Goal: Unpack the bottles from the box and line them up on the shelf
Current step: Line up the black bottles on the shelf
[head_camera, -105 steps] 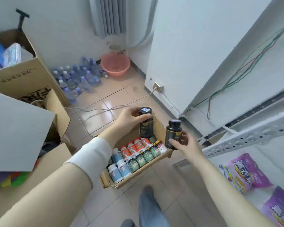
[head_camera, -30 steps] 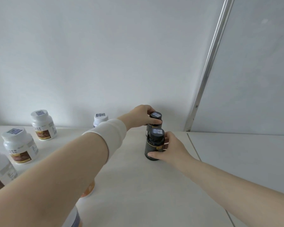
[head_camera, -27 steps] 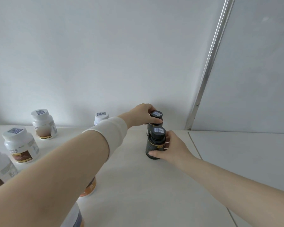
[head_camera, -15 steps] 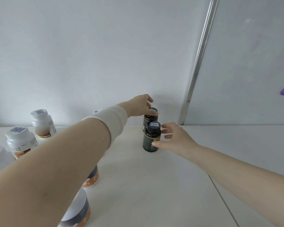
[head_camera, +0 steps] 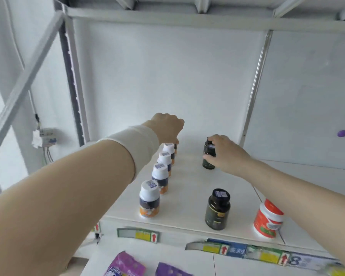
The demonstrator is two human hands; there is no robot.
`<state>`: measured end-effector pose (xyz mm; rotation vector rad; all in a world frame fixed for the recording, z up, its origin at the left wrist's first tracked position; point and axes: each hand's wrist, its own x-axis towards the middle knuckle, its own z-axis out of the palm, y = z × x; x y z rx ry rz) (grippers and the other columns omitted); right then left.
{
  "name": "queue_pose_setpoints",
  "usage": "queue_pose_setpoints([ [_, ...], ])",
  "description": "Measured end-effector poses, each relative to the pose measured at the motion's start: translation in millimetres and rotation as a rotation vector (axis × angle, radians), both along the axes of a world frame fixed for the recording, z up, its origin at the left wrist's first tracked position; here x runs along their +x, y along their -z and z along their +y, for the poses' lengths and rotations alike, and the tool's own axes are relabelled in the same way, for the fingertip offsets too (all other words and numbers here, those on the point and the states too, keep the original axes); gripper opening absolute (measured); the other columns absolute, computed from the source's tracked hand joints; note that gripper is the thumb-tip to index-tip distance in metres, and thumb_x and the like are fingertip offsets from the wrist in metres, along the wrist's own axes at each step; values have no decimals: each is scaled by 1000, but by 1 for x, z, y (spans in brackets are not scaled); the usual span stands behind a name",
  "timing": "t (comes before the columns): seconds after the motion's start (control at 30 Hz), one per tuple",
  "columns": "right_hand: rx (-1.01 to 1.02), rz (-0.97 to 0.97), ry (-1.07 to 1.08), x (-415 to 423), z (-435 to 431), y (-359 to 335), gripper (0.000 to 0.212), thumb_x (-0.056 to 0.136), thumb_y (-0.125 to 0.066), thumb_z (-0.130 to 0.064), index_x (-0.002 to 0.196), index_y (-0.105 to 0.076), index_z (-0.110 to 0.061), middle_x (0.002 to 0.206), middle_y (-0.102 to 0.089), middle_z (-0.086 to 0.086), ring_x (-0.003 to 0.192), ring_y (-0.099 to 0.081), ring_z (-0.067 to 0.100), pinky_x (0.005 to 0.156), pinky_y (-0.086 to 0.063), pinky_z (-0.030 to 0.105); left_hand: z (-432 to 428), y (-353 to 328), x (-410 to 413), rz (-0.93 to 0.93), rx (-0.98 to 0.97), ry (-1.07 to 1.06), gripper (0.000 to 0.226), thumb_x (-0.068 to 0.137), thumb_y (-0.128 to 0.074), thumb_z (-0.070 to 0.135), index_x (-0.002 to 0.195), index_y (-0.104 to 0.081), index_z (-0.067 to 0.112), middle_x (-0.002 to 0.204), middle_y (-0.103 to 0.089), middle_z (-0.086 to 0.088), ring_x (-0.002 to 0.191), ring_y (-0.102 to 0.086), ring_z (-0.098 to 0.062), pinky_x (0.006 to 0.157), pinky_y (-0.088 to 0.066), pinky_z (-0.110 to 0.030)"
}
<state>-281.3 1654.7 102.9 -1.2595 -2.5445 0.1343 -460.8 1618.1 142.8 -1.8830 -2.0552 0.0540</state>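
Observation:
On the white shelf [head_camera: 187,188] a row of several white-capped bottles [head_camera: 149,199] runs from the front edge toward the back wall. My left hand [head_camera: 167,130] hovers over the far end of that row with its fingers curled down and hidden from me. My right hand [head_camera: 225,154] wraps a dark bottle [head_camera: 208,163] at the back of the shelf, with a second dark bottle right behind it. Another dark bottle [head_camera: 217,212] stands alone near the front edge. The box is out of view.
A red bottle with a white cap [head_camera: 267,220] stands at the front right. Price tags [head_camera: 137,234] line the shelf edge. Purple packets [head_camera: 126,265] lie on the shelf below. A metal upright [head_camera: 255,86] runs up the back; a diagonal brace [head_camera: 26,80] crosses the left.
My view has pulled back from the shelf. My left hand has left the dark bottles and moved left over the white-capped row. My right hand has closed again on the dark bottle.

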Motion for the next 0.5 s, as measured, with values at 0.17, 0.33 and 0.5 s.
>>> queue_pose_setpoints([
  [0.17,135,-135,-83,-28,-84,5,48,94,-45,-30,135,-35,-9,135,-42,13,123,-44,31,93,-41,39,-110,7,-20,204,-25,-125,43,93,-54,32,129,-45,11,122,-55,-8,111,-54,-26,83,-41,-31],
  [0.33,268,-200,-243,-84,-159,4,47,92,-47,-28,133,-38,-9,132,-44,14,121,-45,32,96,-41,39,-210,6,-62,290,-44,-234,44,93,-54,32,131,-44,12,122,-55,-7,112,-55,-25,84,-42,-32],
  [0.5,325,-224,-424,-171,-236,4,46,94,-44,-30,136,-37,-11,136,-41,12,123,-43,30,99,-37,39,-313,12,-128,270,-91,-371,45,92,-56,29,132,-42,12,127,-54,-6,115,-54,-25,87,-43,-33],
])
